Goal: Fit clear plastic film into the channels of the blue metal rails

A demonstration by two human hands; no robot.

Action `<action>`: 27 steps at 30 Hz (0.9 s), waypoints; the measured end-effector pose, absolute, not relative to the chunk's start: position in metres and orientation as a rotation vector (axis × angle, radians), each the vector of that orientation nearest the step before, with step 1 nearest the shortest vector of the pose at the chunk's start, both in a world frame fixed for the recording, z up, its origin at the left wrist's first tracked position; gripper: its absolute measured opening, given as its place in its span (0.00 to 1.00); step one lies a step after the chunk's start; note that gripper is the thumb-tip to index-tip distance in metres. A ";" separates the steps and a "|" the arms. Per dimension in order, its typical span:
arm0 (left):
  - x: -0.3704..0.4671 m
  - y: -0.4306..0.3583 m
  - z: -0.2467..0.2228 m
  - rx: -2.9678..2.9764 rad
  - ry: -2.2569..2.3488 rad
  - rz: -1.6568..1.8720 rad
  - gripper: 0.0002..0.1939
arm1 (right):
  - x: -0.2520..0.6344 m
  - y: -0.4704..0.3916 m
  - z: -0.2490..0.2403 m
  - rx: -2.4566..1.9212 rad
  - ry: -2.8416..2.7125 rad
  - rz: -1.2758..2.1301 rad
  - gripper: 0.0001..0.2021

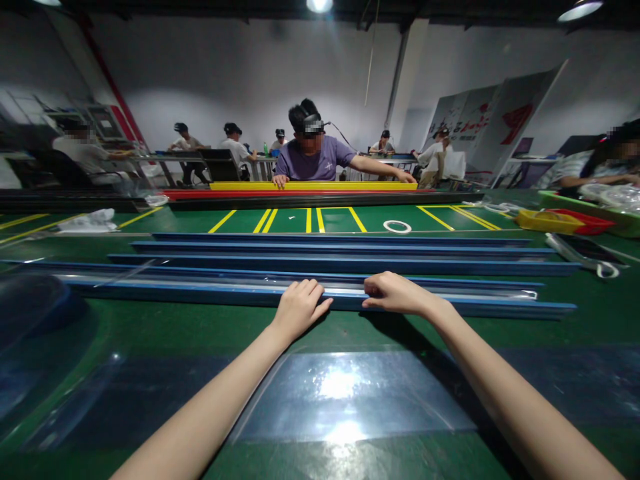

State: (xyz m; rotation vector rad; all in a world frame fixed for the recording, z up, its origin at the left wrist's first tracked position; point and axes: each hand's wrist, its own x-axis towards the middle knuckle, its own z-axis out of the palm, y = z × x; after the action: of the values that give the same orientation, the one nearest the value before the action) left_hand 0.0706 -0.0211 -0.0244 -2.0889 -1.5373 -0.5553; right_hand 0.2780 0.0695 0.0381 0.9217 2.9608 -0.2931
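Observation:
A long blue channel rail [240, 293] lies across the green table in front of me, with a clear strip [345, 291] along its inside. My left hand [299, 308] rests over the rail's near wall, fingers laid across the top edge and thumb apart to the right. To its right, my right hand [397, 293] has curled fingers on the rail, with the near wall between fingers and thumb. Its fingertips are partly hidden. A clear plastic sheet [370, 393] lies on the table beneath my forearms, reflecting the ceiling light.
Beyond the rail lie several more blue rails [345, 263]. Farther off are black [320, 201], red and yellow [320, 186] rails, where a co-worker [315, 150] sits. A roll of tape [397, 227], a phone [587, 250] and a yellow tray [547, 221] are rightward; curled clear film [40, 320] is left.

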 end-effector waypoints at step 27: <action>0.071 -0.023 -0.024 -2.027 -1.532 -0.549 0.16 | 0.272 0.059 0.042 0.849 2.930 0.202 0.09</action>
State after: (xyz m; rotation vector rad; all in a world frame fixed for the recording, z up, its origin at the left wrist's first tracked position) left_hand 0.0705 -0.0227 -0.0240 -2.0272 -1.5319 -0.5494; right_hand 0.2724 0.0587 0.0423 0.8492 2.9304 0.2022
